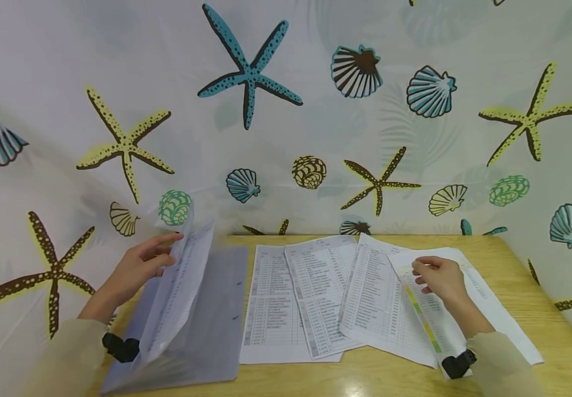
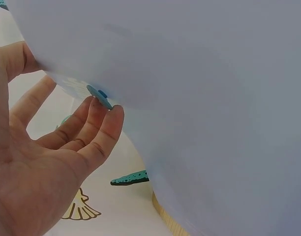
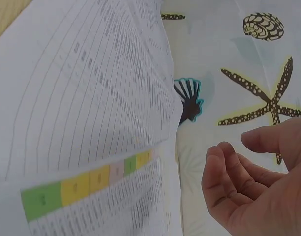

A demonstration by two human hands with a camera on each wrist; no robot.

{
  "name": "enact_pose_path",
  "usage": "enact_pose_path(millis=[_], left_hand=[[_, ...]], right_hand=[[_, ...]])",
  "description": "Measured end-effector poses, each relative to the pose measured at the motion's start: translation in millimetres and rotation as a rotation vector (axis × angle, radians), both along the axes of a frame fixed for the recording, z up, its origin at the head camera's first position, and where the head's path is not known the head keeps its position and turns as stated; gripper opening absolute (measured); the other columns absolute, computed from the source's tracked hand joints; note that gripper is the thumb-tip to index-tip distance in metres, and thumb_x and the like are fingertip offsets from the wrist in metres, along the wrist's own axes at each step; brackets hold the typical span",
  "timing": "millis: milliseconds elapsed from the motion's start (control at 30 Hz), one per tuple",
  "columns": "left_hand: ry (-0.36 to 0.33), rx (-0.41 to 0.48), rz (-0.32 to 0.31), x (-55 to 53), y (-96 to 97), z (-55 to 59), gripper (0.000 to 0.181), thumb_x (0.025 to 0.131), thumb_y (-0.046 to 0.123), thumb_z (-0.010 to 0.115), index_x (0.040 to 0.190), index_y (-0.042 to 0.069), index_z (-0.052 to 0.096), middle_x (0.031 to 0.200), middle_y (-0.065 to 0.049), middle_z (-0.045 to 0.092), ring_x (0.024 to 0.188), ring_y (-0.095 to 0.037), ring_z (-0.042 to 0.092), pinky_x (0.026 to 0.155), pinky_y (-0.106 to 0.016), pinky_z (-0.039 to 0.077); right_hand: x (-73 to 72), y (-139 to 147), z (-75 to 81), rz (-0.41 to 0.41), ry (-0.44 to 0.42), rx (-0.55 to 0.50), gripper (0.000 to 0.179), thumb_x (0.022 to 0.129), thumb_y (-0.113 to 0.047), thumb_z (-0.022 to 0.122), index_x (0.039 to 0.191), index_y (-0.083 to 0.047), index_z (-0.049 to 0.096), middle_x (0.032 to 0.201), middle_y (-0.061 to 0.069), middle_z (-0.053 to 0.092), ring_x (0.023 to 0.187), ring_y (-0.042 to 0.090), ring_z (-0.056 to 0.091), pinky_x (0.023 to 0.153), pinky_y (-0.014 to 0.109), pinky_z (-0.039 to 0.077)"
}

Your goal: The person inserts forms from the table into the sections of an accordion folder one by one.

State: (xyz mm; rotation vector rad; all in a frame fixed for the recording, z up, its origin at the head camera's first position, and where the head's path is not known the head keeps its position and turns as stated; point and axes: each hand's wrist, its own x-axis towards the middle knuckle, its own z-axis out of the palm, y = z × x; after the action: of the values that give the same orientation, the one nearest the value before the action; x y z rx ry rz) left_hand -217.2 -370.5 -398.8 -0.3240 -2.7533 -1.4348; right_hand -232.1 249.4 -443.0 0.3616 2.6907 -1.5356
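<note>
On the left lies a translucent bluish plastic folder (image 1: 216, 336), its cover raised and leaning to the left. My left hand (image 1: 139, 267) holds the raised cover near its far edge, with printed sheets (image 1: 192, 286) standing against the cover's inner side. In the left wrist view, fingertips touch the cover beside a blue snap button (image 2: 99, 96); the thumb tip is hidden behind the plastic. Over the rightmost papers hovers my right hand (image 1: 442, 278), fingers loosely curled and holding nothing. Beneath it is a sheet with a green, yellow and orange strip (image 1: 427, 325).
Printed table sheets (image 1: 271, 309) lie overlapping across the middle of the wooden table (image 1: 316, 380). Another white sheet (image 1: 501, 320) lies to the right. A cloth (image 1: 286, 132) patterned with starfish and shells hangs behind and along both sides.
</note>
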Motion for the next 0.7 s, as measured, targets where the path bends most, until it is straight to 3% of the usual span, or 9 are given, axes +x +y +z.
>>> enact_pose_path(millis=[167, 233, 400, 500, 700], left_hand=[[0.006, 0.024, -0.009, 2.4, 0.1, -3.7, 0.052, 0.107, 0.022, 0.061, 0.157, 0.014, 0.049, 0.146, 0.005, 0.055, 0.114, 0.006, 0.055, 0.084, -0.026, 0.055], [0.004, 0.028, -0.011, 4.1, 1.2, -5.0, 0.052, 0.107, 0.021, 0.061, 0.157, 0.013, 0.049, 0.148, 0.002, 0.055, 0.114, 0.006, 0.054, 0.084, -0.026, 0.055], [0.006, 0.019, -0.010, 5.4, 2.4, -4.3, 0.052, 0.107, 0.021, 0.060, 0.157, 0.013, 0.048, 0.158, -0.018, 0.047, 0.116, 0.008, 0.052, 0.085, -0.026, 0.055], [0.010, 0.010, -0.013, 2.4, 0.8, -3.0, 0.052, 0.108, 0.020, 0.059, 0.158, 0.013, 0.048, 0.159, -0.020, 0.047, 0.116, 0.008, 0.052, 0.084, -0.025, 0.055], [0.004, 0.000, -0.012, 2.0, 0.8, -1.7, 0.052, 0.108, 0.020, 0.058, 0.159, 0.012, 0.046, 0.159, -0.020, 0.047, 0.115, 0.007, 0.051, 0.084, -0.026, 0.056]], right_hand=[[5.5, 31, -6.9, -0.059, -0.020, 0.080, 0.050, 0.105, -0.027, 0.060, 0.139, 0.009, 0.059, 0.122, 0.030, 0.072, 0.079, 0.014, 0.070, 0.062, 0.025, 0.057], [8.2, 45, -10.8, -0.076, -0.029, 0.115, 0.051, 0.104, -0.027, 0.060, 0.139, 0.010, 0.059, 0.121, 0.030, 0.072, 0.079, 0.015, 0.069, 0.061, 0.025, 0.057], [13.8, 74, -18.1, -0.122, -0.053, 0.167, 0.053, 0.104, -0.028, 0.061, 0.139, 0.012, 0.057, 0.124, 0.033, 0.068, 0.092, 0.030, 0.070, 0.063, 0.026, 0.056], [15.9, 85, -21.5, -0.156, -0.067, 0.185, 0.053, 0.104, -0.027, 0.061, 0.139, 0.013, 0.056, 0.128, 0.036, 0.063, 0.098, 0.035, 0.066, 0.064, 0.026, 0.055], [22.7, 104, -24.8, -0.174, -0.105, 0.241, 0.054, 0.102, -0.026, 0.062, 0.137, 0.014, 0.055, 0.128, 0.039, 0.059, 0.095, 0.036, 0.062, 0.062, 0.024, 0.052]])
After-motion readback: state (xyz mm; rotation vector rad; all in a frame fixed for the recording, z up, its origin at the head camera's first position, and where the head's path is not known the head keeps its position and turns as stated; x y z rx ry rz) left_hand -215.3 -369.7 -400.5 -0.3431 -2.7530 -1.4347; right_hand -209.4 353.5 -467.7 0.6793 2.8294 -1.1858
